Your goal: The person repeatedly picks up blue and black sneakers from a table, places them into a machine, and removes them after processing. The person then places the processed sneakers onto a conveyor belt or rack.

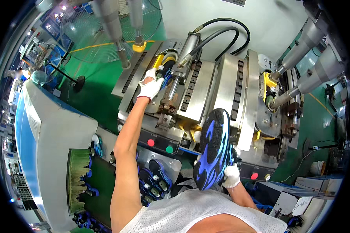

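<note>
A shoe with a black and blue sole is in my right hand, which wears a white glove. The shoe stands toe up, its sole turned toward me, and my fingers grip its lower side. My left hand, also gloved, reaches to the left station of a metal press machine. There its fingers close on a second blue and black shoe, set beside a yellow pad. Part of that shoe is hidden by the hand and the machine's cylinder.
Red and green buttons line the machine's front panel. Several shoes lie on a metal tray at my lower left. Beside it a green conveyor belt carries more. Hydraulic arms hang over the right station.
</note>
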`<state>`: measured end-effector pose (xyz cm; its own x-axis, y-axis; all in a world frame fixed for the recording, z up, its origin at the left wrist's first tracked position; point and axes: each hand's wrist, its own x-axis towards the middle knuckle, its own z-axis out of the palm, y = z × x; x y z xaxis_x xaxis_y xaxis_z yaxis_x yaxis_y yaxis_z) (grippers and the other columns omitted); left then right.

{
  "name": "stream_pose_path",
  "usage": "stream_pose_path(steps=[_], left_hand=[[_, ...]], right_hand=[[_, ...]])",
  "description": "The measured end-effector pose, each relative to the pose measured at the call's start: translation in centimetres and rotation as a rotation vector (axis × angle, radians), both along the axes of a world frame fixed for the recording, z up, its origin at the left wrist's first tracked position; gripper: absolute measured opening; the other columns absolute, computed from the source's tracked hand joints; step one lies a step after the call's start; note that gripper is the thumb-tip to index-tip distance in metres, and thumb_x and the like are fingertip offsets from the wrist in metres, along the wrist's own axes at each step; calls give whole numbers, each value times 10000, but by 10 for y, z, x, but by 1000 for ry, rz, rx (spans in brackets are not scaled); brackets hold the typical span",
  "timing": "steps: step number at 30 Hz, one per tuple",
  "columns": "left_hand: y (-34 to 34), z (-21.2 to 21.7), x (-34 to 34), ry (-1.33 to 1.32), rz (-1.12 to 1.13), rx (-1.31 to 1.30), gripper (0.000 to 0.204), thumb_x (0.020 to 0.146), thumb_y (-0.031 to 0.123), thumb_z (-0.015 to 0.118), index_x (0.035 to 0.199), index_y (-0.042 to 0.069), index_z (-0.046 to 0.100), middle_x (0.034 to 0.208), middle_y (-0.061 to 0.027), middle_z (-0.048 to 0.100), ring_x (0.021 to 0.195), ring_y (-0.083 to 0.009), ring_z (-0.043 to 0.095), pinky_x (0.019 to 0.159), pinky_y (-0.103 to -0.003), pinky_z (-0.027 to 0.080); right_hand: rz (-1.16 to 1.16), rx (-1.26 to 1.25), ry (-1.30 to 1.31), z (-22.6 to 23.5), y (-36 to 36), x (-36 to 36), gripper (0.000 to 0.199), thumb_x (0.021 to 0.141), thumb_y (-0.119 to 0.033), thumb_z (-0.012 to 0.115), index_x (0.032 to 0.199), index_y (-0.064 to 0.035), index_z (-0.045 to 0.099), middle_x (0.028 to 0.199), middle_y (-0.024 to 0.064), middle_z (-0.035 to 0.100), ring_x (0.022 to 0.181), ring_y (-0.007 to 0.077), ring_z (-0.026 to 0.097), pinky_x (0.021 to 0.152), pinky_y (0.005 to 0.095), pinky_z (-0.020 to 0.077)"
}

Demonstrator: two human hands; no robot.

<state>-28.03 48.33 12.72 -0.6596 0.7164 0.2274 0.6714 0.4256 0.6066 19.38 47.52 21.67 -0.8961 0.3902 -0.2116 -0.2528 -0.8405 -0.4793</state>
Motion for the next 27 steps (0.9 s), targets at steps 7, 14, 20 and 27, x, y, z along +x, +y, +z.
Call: stream_pose_path(steps=[7, 14, 20, 27], left_hand=[[61, -42, -46, 177, 137, -180, 651, 817, 413, 784, 1314, 71, 539, 1248, -183, 678, 1164, -378, 654, 972, -492, 508], [-12, 99, -18, 80, 138, -159, 690, 816, 473, 750, 1345, 84, 538, 1296, -198, 662, 1217, -385, 627, 1049, -470, 451], [-197, 134, 74, -65, 188, 125, 672, 754, 250, 849, 1335, 51, 576, 1155, -169, 690, 1066, -293, 679, 958, -389, 523], [-390, 61, 186, -212, 320, -75, 547, 697, 174, 856, 1169, 45, 612, 970, -110, 650, 908, -264, 655, 847, -394, 529]], right_hand=[[-225, 88, -214, -49, 0, 37, 850, 720, -58, 833, 1465, 52, 439, 1348, 256, 605, 1187, 373, 645, 992, 517, 563], [-156, 153, -643, -26, -5, -18, 346, 801, -69, 758, 1120, -60, 625, 777, -35, 627, 520, 48, 523, 423, 214, 392], [-134, 208, -368, 11, 3, -169, 390, 892, -59, 726, 1262, -35, 606, 1083, 94, 716, 911, 212, 728, 749, 380, 643], [-51, 306, -624, -2, 57, -416, 287, 806, -8, 726, 1075, -41, 633, 877, 124, 689, 786, 286, 704, 694, 446, 587]])
